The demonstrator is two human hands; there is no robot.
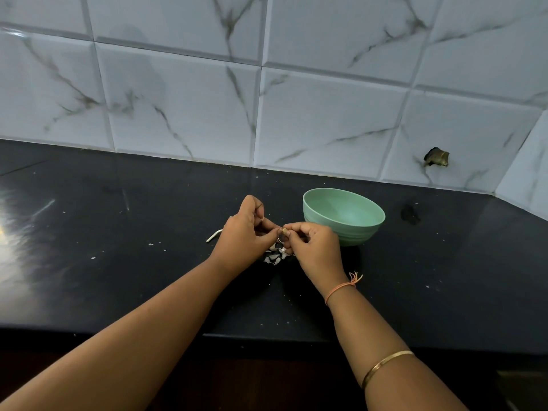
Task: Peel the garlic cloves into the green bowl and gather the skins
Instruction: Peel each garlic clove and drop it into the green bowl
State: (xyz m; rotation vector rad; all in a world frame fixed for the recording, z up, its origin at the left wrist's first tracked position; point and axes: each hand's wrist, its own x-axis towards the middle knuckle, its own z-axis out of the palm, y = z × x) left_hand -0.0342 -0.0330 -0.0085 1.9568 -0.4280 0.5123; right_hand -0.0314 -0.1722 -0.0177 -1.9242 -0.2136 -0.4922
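Two hands meet just above a black countertop (148, 262), close to its middle. The left hand (249, 229) and the right hand (314, 247) have their fingertips drawn together on one small garlic clove (285, 231). The thumb and forefinger of each hand pinch it from opposite sides, and the other fingers are curled in toward the palms. How much peel is on the clove cannot be told at this size.

Directly beneath the hands lies a small heap of pale skins (275, 256) on the counter, partly hidden by the knuckles. The green bowl (355, 235) stands upright just beside the right hand, on the side toward the wall, its mouth open to the camera. A thin white stalk (214, 235) lies on the counter just left of the left hand.

The right wrist wears an orange thread (341, 289), and a gold bangle (385, 366) sits further up the forearm. Behind the counter rises a tiled wall (178, 99) veined like marble, with a ragged hole (436, 158) in one tile on the right. A dark smudge (410, 215) marks the counter to the right of the bowl.
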